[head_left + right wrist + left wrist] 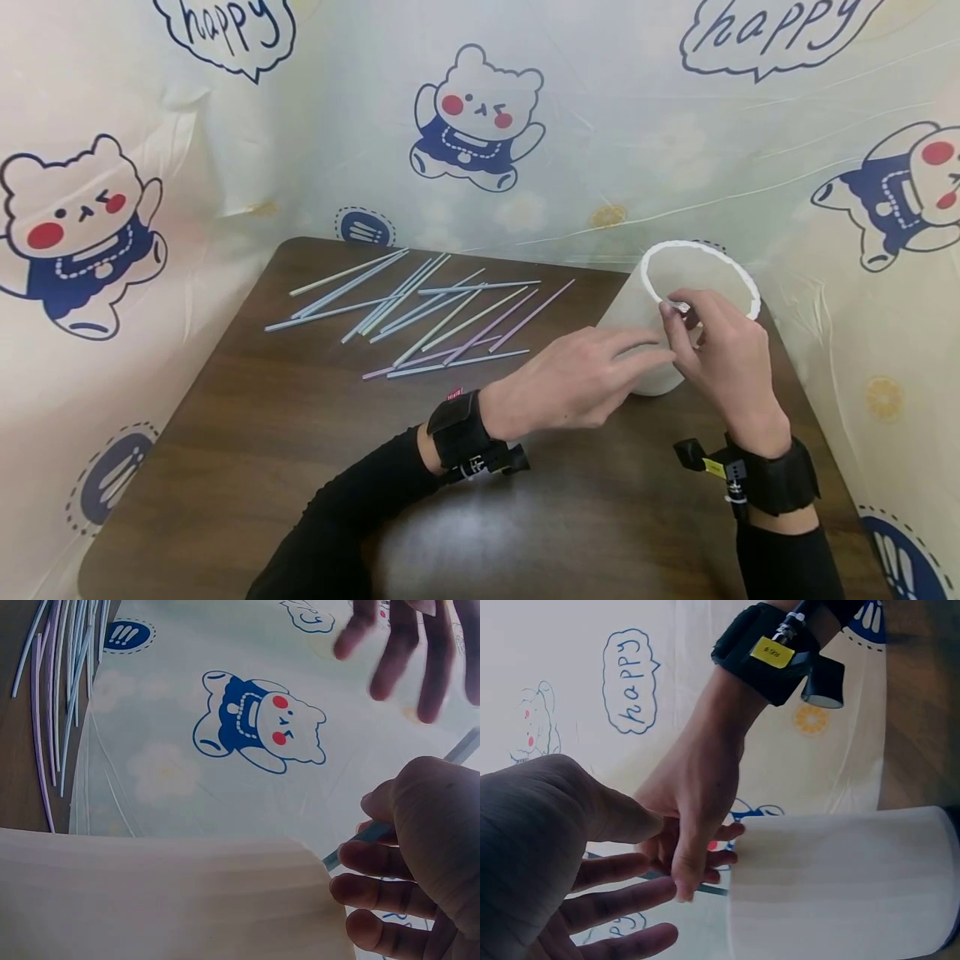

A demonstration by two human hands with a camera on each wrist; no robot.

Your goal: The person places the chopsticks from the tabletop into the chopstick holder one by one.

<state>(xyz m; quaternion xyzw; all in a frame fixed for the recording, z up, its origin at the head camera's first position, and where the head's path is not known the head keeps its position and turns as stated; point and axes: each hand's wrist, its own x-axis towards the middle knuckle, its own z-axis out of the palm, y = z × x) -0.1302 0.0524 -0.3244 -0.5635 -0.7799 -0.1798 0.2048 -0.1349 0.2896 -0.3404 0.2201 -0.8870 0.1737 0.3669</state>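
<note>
A white cylindrical bin (637,312) with a bright rim stands at the right of the table. Over its near rim, my right hand (723,358) pinches a thin grey-blue straw (367,834) between thumb and fingers. One end of that straw points toward the bin's mouth in the right wrist view. Just left of it, my left hand (570,379) holds nothing, its fingers stretched toward the right hand. In the left wrist view those fingers overlap the right hand. Many loose straws (450,317), in pale blue, green and purple, lie scattered on the table left of the bin.
The brown table (225,467) has its far edge against a printed curtain (600,167) with cartoon bears, which also hangs at both sides. Straps with small cameras sit on both wrists, the right one (776,479) close to the table's right edge.
</note>
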